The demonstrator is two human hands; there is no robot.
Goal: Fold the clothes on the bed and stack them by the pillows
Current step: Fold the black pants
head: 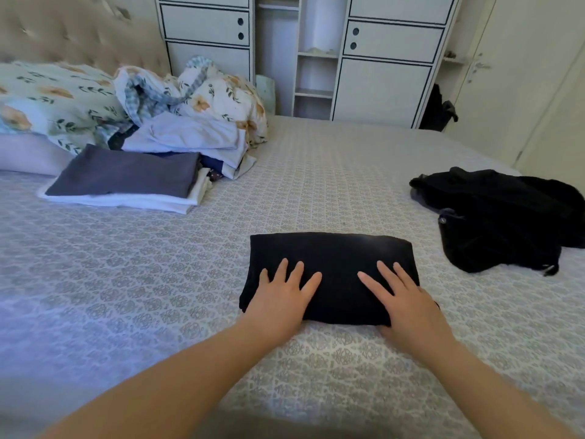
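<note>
1. A folded black garment (332,261) lies flat on the bed (316,185), near the front edge and a little right of centre.
2. The left hand (281,296) rests palm down on the garment's near left part, fingers straight and slightly spread; it grips nothing.
3. The right hand (402,302) rests palm down on the garment's near right part, fingers straight and spread; it also grips nothing. Its heel reaches past the garment's near edge onto the bed.
4. Both forearms are bare and come in from the bottom of the view.
5. A loose black heap (506,217) of unfolded clothes lies on the right side of the bed, well apart from the folded garment.
6. A stack (126,182) of folded clothes sits at the far left, a dark grey piece on top of white ones, just beside a pillow (28,156).
7. Behind the stack, pale blue folded clothes (193,134) lie against a crumpled floral quilt (218,93).
8. A floral pillow (57,99) leans against the tufted headboard (63,30).
9. A white wardrobe (380,58) with dark-trimmed doors stands beyond the bed; a pale door (512,58) is to its right.
</note>
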